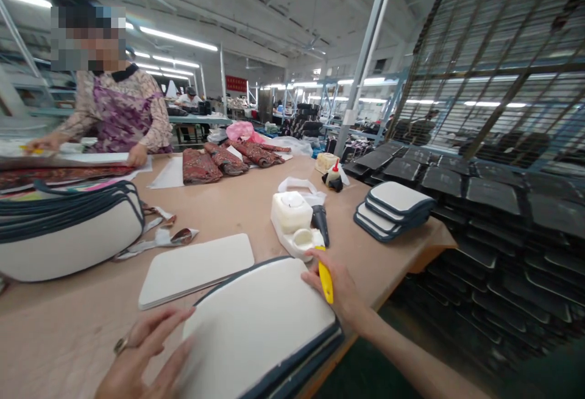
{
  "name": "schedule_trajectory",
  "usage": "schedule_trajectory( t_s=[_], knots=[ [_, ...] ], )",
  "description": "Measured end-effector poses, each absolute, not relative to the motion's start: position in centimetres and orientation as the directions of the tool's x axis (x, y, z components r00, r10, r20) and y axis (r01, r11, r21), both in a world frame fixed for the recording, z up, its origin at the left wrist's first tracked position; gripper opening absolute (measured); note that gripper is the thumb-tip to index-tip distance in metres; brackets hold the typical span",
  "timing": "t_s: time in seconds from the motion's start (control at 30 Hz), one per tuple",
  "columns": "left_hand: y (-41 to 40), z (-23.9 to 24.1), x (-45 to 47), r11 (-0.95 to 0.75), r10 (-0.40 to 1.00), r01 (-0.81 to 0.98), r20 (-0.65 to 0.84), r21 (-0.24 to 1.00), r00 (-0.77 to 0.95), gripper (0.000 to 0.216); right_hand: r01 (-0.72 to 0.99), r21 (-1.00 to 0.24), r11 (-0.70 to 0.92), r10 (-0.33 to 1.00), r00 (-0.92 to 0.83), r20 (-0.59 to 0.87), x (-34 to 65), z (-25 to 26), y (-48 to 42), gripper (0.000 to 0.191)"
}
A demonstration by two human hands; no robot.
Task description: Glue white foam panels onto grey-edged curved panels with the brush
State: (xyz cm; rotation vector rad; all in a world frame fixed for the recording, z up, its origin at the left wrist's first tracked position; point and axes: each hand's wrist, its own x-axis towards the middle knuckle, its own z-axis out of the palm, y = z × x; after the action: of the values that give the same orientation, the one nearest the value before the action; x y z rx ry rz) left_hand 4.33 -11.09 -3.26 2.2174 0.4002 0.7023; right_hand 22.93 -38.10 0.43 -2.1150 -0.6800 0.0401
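My left hand [146, 350] is open, its fingers apart at the left edge of a white panel with dark blue edging [260, 320]. That panel tops a small stack at the table's near edge. My right hand [336, 280] is closed round a yellow-handled tool [325, 277], which looks like a brush; its head is hidden or too small to make out. Just beyond this hand stands a cut-open white plastic container [292, 213] with a round opening in front. Left of the stack lie plain white panels [196, 270].
A stack of edged panels [397, 204] sits at the table's right. Curved edged pieces [68, 234] are piled at left. Rolled red patterned fabric [201, 165] and a red-tipped bottle [335, 176] lie farther back. A person [121, 100] works across the table. Racked dark panels [493, 195] stand right.
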Motion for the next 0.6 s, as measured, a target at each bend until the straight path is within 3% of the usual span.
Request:
schedule_trajectory(
  t_s=[0.07,0.2,0.3,0.4,0.5,0.6],
  knots=[
    [-13.1,-1.0,6.0,-0.78,0.224,-0.144,0.486,0.609,0.845,0.027,0.443,-0.768,-0.462,0.479,0.854,0.204,22.8,0.4,-38.1,0.031],
    [-18.2,2.8,9.9,-0.804,-0.189,-0.394,0.437,0.445,0.879,0.03,0.434,-0.768,-0.47,0.478,0.857,0.192,22.8,0.8,-38.0,0.033],
    [-20.4,4.7,11.6,-0.817,-0.384,-0.46,0.268,0.348,0.884,0.03,0.447,-0.761,-0.47,0.469,0.857,0.215,23.1,0.6,-38.4,0.036],
    [-20.7,5.6,11.9,-0.822,-0.451,-0.47,0.136,0.32,0.882,0.033,0.436,-0.77,-0.466,0.409,0.878,0.25,23.3,-0.3,-39.7,0.032],
    [-20.4,4.7,11.7,-0.826,-0.42,-0.47,0.216,0.312,0.881,0.037,0.356,-0.808,-0.47,0.339,0.918,0.207,22.4,-1.5,-41.2,0.031],
    [-20.0,2.1,12.2,-0.82,-0.421,-0.499,0.296,0.281,0.857,0.039,0.288,-0.836,-0.467,0.351,0.928,0.124,20.7,-1.9,-42.0,0.04]
  ],
)
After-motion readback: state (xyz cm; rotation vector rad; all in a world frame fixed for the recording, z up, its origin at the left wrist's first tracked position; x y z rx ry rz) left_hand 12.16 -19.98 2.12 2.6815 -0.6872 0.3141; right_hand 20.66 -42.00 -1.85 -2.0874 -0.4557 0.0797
